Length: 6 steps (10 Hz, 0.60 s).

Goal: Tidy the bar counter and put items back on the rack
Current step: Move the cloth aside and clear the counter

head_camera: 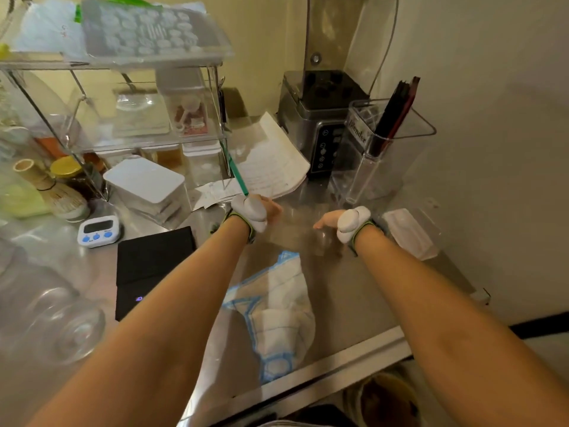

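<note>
My left hand (261, 211) and right hand (335, 221) reach forward over the steel counter (385, 297), both wearing white wrist pads. Between them stands a blurred clear glass (303, 232). My right hand's fingers curl around its right side. The left hand is closed against the glass's left side, and a thin green stick (235, 167) rises from its fist toward the rack. The clear acrylic rack (129, 143) stands at the back left with jars and boxes on its shelves.
A blue-and-white cloth (277, 318) lies near the counter's front edge. A black scale (151, 266), a white timer (98, 231), a white lidded box (144, 183), an open notebook (271, 161), a blender base (317, 118) and its clear jug (369, 155) surround the hands. Large glasses (61, 318) lie at the left.
</note>
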Available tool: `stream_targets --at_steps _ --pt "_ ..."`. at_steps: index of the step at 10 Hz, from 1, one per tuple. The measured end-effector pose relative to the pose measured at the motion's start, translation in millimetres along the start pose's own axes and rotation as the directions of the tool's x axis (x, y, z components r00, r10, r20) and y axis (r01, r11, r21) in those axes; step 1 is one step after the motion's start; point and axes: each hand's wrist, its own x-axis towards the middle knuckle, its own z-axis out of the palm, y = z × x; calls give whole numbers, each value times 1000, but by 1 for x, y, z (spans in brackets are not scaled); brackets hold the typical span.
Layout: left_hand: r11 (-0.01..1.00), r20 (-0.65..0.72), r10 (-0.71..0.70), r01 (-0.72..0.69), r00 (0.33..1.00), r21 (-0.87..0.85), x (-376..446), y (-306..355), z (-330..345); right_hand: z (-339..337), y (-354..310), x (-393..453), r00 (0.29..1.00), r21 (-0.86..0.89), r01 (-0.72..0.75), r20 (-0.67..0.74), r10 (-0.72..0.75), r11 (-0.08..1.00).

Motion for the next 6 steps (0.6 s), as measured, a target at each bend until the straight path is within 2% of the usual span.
stream_targets --at_steps 1,2,3,4,5,6 --pt "1000 32 -26 26 999 17 -9 -4 2 3 8 1 999 29 -31 18 30 999" --pt "998 34 -55 54 998 29 -4 -14 -1 14 13 28 998 156 -59 28 55 986" --pt "998 27 -57 57 998 18 -1 -22 -7 19 11 23 994 136 -79 81 68 988" --pt "993 65 -57 63 996 -96 -4 -22 -13 20 9 27 990 144 -95 118 78 985" --pt "961 29 -40 47 999 -274 -8 -21 -19 19 2 27 989 108 -89 128 75 990" --pt "985 -4 -32 31 999 -172 -7 -11 -24 12 -9 29 989 131 -65 140 47 989"
